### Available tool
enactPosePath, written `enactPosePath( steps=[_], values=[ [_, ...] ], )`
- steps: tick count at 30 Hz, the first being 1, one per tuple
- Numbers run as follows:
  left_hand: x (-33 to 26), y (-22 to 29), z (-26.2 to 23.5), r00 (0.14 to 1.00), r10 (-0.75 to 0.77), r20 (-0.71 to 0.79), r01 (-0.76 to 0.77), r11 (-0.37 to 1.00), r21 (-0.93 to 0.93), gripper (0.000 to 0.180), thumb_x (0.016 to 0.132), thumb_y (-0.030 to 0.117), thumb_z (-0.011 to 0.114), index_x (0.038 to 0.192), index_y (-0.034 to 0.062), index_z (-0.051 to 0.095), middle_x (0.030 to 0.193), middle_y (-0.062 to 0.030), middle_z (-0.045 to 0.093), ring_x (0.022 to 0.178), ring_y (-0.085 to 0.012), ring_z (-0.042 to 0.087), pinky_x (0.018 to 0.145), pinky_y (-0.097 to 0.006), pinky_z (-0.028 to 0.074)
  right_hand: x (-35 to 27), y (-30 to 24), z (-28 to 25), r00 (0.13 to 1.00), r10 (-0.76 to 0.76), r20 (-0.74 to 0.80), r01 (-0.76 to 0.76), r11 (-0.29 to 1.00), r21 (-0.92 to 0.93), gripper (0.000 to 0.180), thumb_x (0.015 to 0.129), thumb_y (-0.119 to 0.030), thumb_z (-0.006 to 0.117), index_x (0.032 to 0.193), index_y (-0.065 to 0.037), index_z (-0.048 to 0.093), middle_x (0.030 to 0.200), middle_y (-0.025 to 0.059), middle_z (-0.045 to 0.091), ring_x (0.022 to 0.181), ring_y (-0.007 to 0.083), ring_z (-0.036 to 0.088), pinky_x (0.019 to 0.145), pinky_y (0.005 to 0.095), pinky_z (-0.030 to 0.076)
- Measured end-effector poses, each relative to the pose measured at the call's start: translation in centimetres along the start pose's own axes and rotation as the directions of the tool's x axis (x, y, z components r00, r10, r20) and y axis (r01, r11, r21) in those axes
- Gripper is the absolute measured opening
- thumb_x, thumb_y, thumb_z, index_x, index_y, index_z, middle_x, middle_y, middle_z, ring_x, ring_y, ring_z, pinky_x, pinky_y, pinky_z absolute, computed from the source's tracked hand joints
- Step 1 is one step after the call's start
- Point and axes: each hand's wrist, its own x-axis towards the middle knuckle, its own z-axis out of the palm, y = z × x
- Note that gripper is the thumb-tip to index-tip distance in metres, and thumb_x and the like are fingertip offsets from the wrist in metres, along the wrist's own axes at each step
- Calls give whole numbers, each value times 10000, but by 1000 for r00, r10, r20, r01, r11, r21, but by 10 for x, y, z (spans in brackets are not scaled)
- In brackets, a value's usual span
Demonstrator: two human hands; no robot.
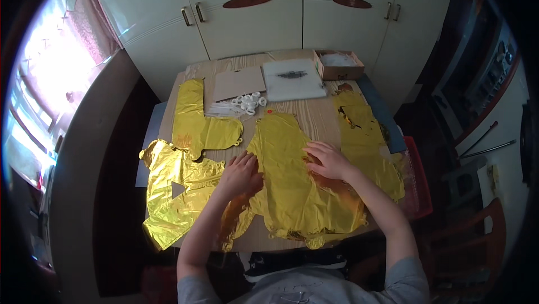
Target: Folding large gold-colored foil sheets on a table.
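A large flat gold foil balloon (pixel 286 175), uninflated and with small tabs along its edge, lies in front of me on the table. On its left edge rests my left hand (pixel 241 175), palm down with the fingers stretched forward. My right hand (pixel 327 159) lies on the right edge, fingers spread on the foil; neither hand grips anything I can see. Beside my left forearm is a shiny crumpled gold foil balloon (pixel 168 203) with a triangular opening. An L-shaped gold foil balloon (pixel 205 130) lies beyond it, and more gold foil (pixel 362 135) spreads at the right.
Toward the back of the wood-patterned table (pixel 303 113) lie white rings or spools (pixel 248 102), a brown cardboard sheet (pixel 240 84) and a white packet (pixel 293 81). An open cardboard box (pixel 339 65) stands at the back right. Behind are white cupboard doors (pixel 247 28); a red container (pixel 416 177) is right.
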Motion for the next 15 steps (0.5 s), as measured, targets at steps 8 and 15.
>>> enactPosePath(
  steps=[8, 15],
  values=[
    [7, -12, 26, 992, 3, -129, -13, 997, -78, 444, 885, 227, 513, 1292, 50, 490, 1367, -120, 495, 1328, -285, 405, 1098, -462, 294, 26, 3, 26, 993, -35, 109, 43, 996, -74, 537, 873, -378, 611, 1325, -113, 497, 1416, 119, 446, 1349, 294, 362, 1128, 449, 233],
    [3, -9, 22, 996, -3, -89, -11, 988, -157, 464, 881, 239, 526, 1306, 59, 475, 1381, -154, 471, 1330, -298, 398, 1101, -473, 283, 21, 3, 17, 980, -14, 199, 22, 999, -40, 515, 882, -328, 604, 1338, -124, 479, 1435, 100, 428, 1376, 274, 329, 1145, 474, 203]
  ],
)
